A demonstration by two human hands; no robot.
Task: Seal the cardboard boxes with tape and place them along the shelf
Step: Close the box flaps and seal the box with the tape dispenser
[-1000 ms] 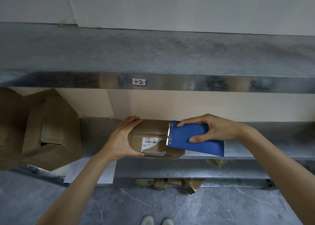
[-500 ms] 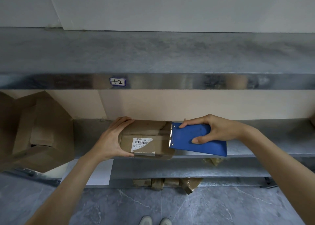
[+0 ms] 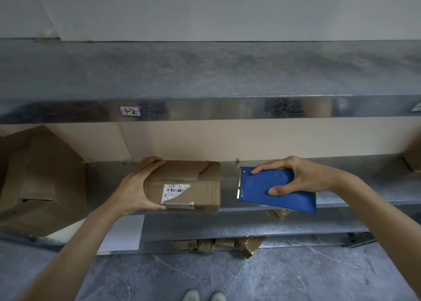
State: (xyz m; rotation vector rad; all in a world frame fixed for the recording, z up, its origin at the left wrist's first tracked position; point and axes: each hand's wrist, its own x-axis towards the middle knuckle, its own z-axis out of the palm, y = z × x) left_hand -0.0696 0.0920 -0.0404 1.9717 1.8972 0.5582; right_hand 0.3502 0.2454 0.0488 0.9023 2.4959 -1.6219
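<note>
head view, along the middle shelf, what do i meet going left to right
open cardboard box → left hand gripping the small labelled box → blue tape dispenser held by the right hand → cardboard box edge at the far right

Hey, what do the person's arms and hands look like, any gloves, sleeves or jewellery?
No gloves: the left hand and right hand are bare. No ring shows on the visible fingers, and no watch or band on either wrist. The left forearm and right forearm are uncovered down to the frame's edge, so no sleeve is in view.
</note>
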